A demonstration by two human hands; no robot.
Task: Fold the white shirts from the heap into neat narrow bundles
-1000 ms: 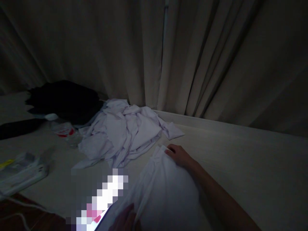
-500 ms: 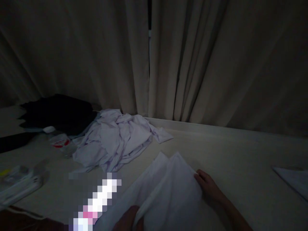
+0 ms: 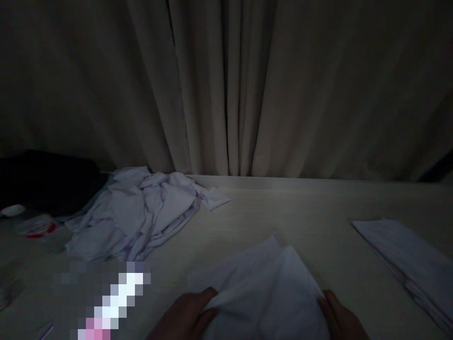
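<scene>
Fingers (image 3: 208, 296) of the left hand (image 3: 186, 314) pinch the left edge of a pale folded cloth (image 3: 269, 288); those of the right hand (image 3: 339, 321) curl round its right edge, so both hands are clenched on the fabric. The cloth sits low in the centre of the view, w/ its far corners resting on or just above the light bench (image 3: 283, 208); the room is very dim, so the exact contact can't be told.

Nearby things:
- A crumpled heap of similar pale cloths (image 3: 138, 212) lies to the left, well apart from the hands.
- A flat stack of folded cloths (image 3: 406, 255) lies to the right, near the bench edge.
- A dark bundle (image 3: 46, 182) sits far left, w/ a clear plastic bottle w/ red label (image 3: 38, 230) just in front of it.
- Closed curtains (image 3: 226, 85) hang behind the bench.

Likely risks, as a judgement: the grip is only at the edges, so the layers could slide apart and the fold open up if one hand lets go first. In light this poor, corners may end up misaligned. A wide sweep left could snag the heap or knock the bottle; a careless move right could skew the stack.
</scene>
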